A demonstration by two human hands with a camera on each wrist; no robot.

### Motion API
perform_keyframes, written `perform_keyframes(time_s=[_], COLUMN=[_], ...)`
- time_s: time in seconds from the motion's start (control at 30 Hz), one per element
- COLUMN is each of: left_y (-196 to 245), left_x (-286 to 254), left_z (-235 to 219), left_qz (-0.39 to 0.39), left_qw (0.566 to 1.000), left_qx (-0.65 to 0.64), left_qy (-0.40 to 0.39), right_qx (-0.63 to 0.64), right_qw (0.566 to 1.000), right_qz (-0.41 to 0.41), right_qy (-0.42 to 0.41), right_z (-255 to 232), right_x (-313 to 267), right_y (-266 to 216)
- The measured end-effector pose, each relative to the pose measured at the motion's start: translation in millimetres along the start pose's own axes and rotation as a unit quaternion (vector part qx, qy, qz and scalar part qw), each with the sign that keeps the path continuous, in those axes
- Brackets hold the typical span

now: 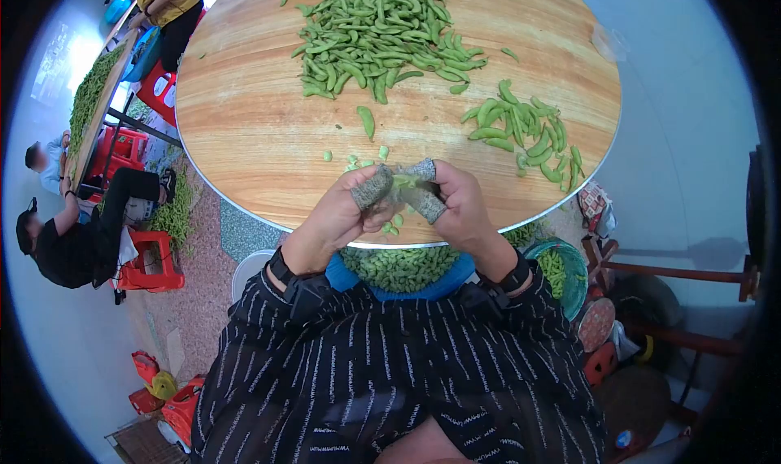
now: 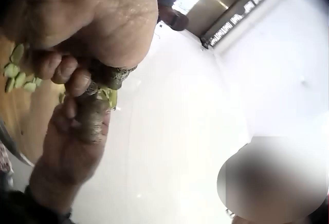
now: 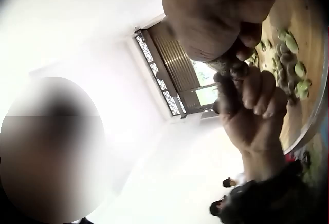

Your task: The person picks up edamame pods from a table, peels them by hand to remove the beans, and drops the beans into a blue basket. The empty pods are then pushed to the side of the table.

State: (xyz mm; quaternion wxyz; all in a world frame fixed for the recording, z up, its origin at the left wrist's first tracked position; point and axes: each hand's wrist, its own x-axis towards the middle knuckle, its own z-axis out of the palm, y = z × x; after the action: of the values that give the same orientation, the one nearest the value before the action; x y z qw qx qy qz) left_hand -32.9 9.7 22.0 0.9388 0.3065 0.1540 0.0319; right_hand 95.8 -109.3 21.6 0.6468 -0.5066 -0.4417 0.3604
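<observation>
My left hand point(image 1: 340, 212) and right hand point(image 1: 468, 212) meet over the near edge of a round wooden table point(image 1: 260, 130). Grey fabric covers wrap the thumbs and some fingertips. Between them the fingers of both hands pinch a green soybean pod point(image 1: 404, 182), partly hidden by the fingertips; its yellow-green end point(image 2: 112, 98) shows in the left wrist view. A few shelled beans point(image 1: 383, 152) lie on the tabletop just beyond the hands. Farther off rests a single pod point(image 1: 366, 122). The right wrist view hides most of the pod behind the hands.
A large heap of pods point(image 1: 374, 37) covers the far middle of the table, with a smaller pile point(image 1: 521, 126) at right. Below the edge stand a blue basin point(image 1: 447, 278) of green beans and a green basket point(image 1: 579, 273). People sit at another table point(image 1: 106, 98) on the left.
</observation>
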Motion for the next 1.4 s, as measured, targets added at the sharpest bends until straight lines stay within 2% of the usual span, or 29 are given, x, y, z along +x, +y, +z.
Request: perform_keyframes(time_s=[0.07,0.1,0.13,0.17,0.2,0.23,0.3,0.4,0.47,0.5,0.53,0.57,0.6,0.67,0.7,0.73,0.77,0.8,0.87,0.9,0.97,1.0,1.07,1.1,1.17,1.3,1.33,1.37,1.4], left_y=[-3,-2,1,2,1,0,-1,-4,-5,-6,-6,-5,-8,-14,-9,-2,3,9,24,34,56,64,74,77,80,72,68,65,62], left_x=[4,4,3,3,3,3,5,9,10,11,10,9,7,3,1,-3,-6,-7,-7,-4,6,14,34,43,53,55,55,54,48], left_z=[-5,-1,6,9,10,9,8,3,3,5,8,9,7,-2,2,10,16,17,14,13,9,3,-17,-27,-41,-41,-44,-45,-36], left_qz=[0.065,0.067,0.1,0.132,0.132,0.133,0.135,0.131,0.107,0.107,0.113,0.12,0.122,0.16,0.161,0.208,0.251,0.251,0.262,0.262,0.279,0.279,0.317,0.318,0.236,0.259,0.264,0.267,0.267], left_qw=[0.983,0.983,0.952,0.907,0.907,0.908,0.909,0.937,0.979,0.979,0.959,0.93,0.93,0.803,0.802,0.733,0.654,0.655,0.59,0.591,0.516,0.515,0.41,0.409,0.424,0.415,0.506,0.591,0.591], left_qx=[0.171,0.171,0.282,0.388,0.388,0.384,0.382,0.307,0.139,0.14,0.228,0.314,0.315,0.561,0.562,0.643,0.713,0.713,0.763,0.763,0.809,0.809,0.851,0.851,0.867,0.862,0.81,0.748,0.749], left_qy=[0.031,0.031,0.063,0.093,0.094,0.097,0.099,0.104,0.1,0.099,0.124,0.147,0.147,0.119,0.119,0.076,0.03,0.029,0.023,0.023,0.044,0.043,0.088,0.088,0.109,0.131,0.136,0.139,0.138], right_qx=[-0.021,-0.042,-0.042,-0.095,-0.148,-0.147,-0.287,-0.337,-0.326,-0.315,-0.315,-0.225,-0.132,-0.149,-0.166,-0.166,-0.271,-0.372,-0.421,-0.467,-0.46,-0.454,-0.43,-0.407,-0.353,-0.182,-0.182,-0.114,-0.044], right_qw=[0.999,0.997,0.997,0.995,0.988,0.988,0.953,0.931,0.936,0.942,0.941,0.969,0.986,0.981,0.975,0.975,0.948,0.906,0.888,0.867,0.876,0.883,0.897,0.91,0.932,0.979,0.979,0.988,0.991], right_qz=[0.032,0.065,0.064,0.017,-0.03,-0.03,-0.092,-0.135,-0.124,-0.111,-0.112,-0.067,-0.021,-0.028,-0.032,-0.032,0.028,0.087,0.074,0.061,0.034,0.007,-0.014,-0.036,-0.035,0.004,0.003,0.042,0.081], right_qy=[0.001,0.003,0.002,0.016,0.029,0.029,0.038,0.035,0.04,0.045,0.046,0.072,0.096,0.12,0.146,0.147,0.165,0.18,0.173,0.164,0.141,0.118,0.097,0.074,0.074,0.091,0.091,0.093,0.094], right_z=[-2,-2,-1,2,3,4,4,9,8,7,4,-1,-7,-30,-44,-56,-69,-78,-91,-93,-85,-78,-62,-54,-38,-25,-22,-20,-18], right_x=[0,1,1,0,-1,-1,-1,-1,0,-1,-1,0,2,5,6,5,5,3,-2,-5,-4,-2,3,6,8,8,7,7,7], right_y=[-4,-6,-5,-1,2,3,4,-2,-1,0,3,5,7,6,5,2,-5,-10,-17,-19,-20,-20,-12,-8,-6,2,0,-6,-11])
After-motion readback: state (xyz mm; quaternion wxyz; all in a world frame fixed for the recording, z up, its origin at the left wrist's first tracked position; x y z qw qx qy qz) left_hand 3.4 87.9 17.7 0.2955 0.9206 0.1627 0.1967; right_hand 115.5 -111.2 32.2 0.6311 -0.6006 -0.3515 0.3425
